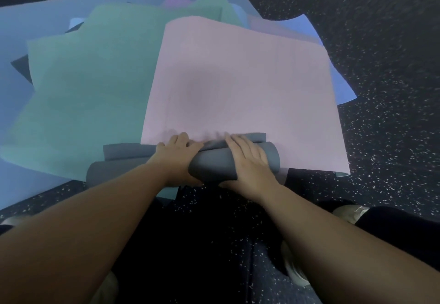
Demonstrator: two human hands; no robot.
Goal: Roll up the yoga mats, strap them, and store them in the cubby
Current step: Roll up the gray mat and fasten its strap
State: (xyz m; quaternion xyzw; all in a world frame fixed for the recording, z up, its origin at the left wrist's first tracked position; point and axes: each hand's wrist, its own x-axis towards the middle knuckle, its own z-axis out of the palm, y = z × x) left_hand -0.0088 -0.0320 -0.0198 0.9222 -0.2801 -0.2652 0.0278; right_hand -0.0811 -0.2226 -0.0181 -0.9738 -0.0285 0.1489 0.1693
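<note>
A pink yoga mat (242,84) with a grey underside lies spread on top of a pile of mats, and its near end is wound into a grey roll (214,164). The roll is uneven, with its left part (114,163) sticking out sideways past the pink edge. My left hand (178,158) grips the middle of the roll, fingers curled over its far side. My right hand (248,165) wraps the right part of the roll, fingers draped over the top and thumb at the near edge.
Under the pink mat lie a teal mat (90,94), a light blue mat (14,103) and several others in blue and purple (333,65). All rest on a dark speckled floor (385,122). My knees and shoes (350,211) are close to the roll.
</note>
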